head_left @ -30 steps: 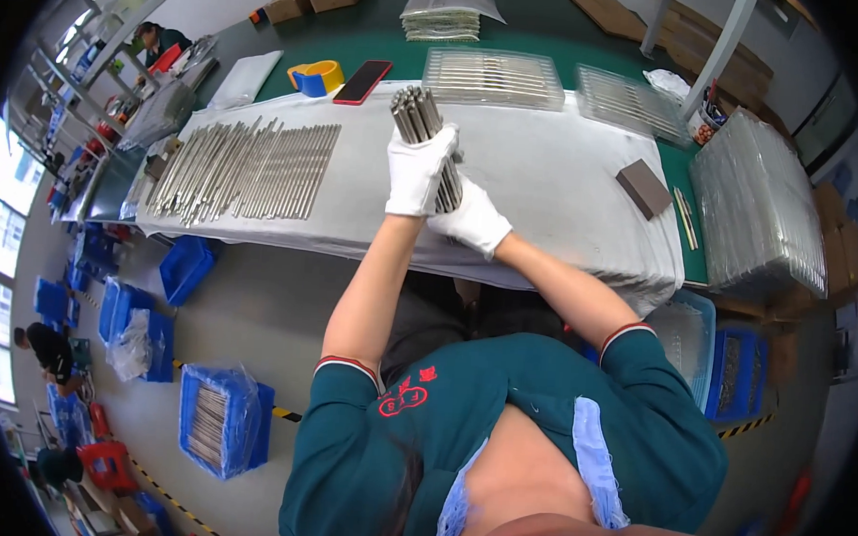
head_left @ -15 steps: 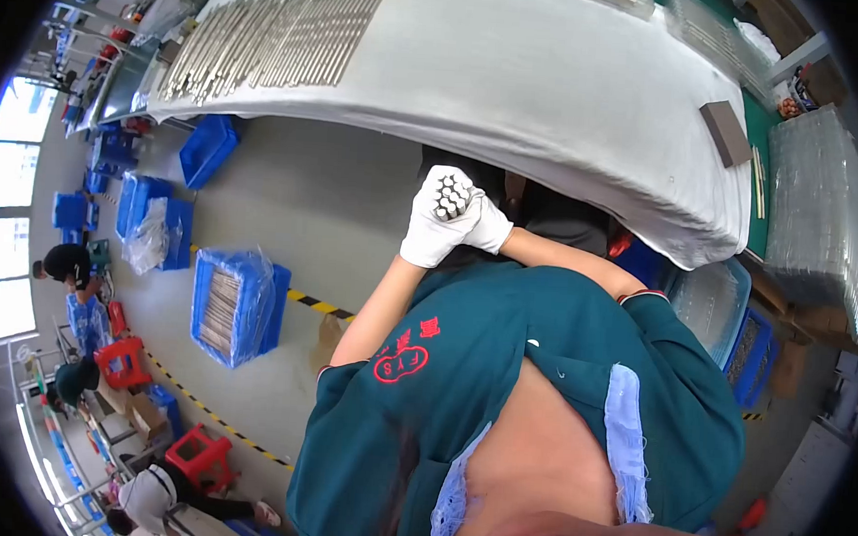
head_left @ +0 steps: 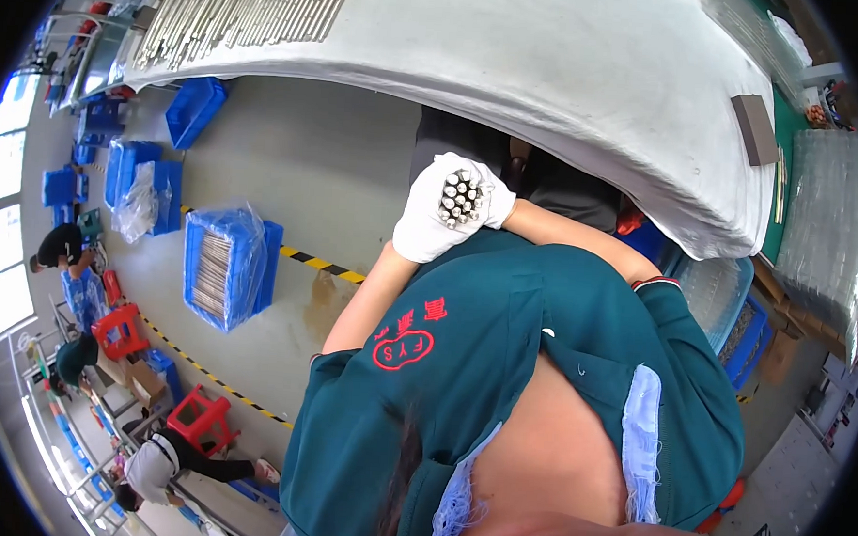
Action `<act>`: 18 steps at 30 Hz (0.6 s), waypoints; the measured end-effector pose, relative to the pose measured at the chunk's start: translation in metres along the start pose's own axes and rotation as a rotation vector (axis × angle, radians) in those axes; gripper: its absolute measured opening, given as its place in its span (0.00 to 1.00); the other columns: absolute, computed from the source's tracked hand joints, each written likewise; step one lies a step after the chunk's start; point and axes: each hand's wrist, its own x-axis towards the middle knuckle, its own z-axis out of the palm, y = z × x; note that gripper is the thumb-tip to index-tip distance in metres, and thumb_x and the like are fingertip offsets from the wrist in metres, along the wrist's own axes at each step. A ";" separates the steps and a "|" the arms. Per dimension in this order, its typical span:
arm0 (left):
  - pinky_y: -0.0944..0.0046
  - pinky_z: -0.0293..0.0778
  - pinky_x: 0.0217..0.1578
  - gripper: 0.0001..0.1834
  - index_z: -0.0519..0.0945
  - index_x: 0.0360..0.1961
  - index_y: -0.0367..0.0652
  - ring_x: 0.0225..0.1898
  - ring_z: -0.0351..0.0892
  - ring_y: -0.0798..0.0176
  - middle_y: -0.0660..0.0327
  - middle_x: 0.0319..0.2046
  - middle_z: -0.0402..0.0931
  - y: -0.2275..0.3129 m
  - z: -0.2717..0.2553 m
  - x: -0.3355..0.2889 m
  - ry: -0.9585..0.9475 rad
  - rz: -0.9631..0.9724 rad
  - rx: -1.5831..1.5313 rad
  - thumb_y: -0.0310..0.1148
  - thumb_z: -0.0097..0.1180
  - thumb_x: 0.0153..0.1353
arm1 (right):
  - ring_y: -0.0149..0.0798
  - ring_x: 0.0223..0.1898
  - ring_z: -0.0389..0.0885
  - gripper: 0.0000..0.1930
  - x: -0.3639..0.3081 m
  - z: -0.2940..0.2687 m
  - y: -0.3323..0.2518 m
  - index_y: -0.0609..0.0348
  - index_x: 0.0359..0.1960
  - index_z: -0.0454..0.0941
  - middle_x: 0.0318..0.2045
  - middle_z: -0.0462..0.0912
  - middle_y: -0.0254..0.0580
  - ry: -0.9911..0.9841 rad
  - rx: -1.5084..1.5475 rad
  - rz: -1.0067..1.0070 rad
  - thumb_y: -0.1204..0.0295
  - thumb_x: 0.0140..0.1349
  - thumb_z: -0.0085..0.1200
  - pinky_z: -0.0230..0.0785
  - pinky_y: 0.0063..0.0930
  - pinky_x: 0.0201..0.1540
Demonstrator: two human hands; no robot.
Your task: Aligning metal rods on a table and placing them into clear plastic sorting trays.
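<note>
A tight bundle of shiny metal rods (head_left: 461, 198) points its round ends up toward me, held close in front of my body. My left hand (head_left: 426, 217), in a white glove, is wrapped around the bundle from the left. From the other side my right hand (head_left: 496, 202), gloved in white too, closes around it; its fingers are mostly hidden behind the bundle and the left hand. The rods' lengths below the gloves are out of sight. Beyond my hands stands a table with a white cloth (head_left: 518, 54), where many similar rods (head_left: 254, 5) lie side by side at the far left.
A dark grey block (head_left: 754, 130) sits at the table's right end. Plastic-wrapped stacks (head_left: 824, 230) stand further right. On the floor to the left are a blue crate of rods (head_left: 217, 269), other blue crates (head_left: 193, 110) and red stools (head_left: 203, 421). Several people work there.
The table and floor things sit a little higher in the picture. The rod ends have turned more squarely toward me, and both hands still grip the bundle.
</note>
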 end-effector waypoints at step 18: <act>0.69 0.71 0.36 0.17 0.70 0.34 0.39 0.33 0.74 0.63 0.60 0.30 0.71 -0.004 0.007 -0.001 -0.045 0.059 -0.043 0.20 0.61 0.42 | 0.49 0.50 0.71 0.26 -0.007 0.015 0.030 0.56 0.52 0.66 0.50 0.72 0.48 0.184 -0.062 -0.125 0.63 0.49 0.52 0.63 0.36 0.54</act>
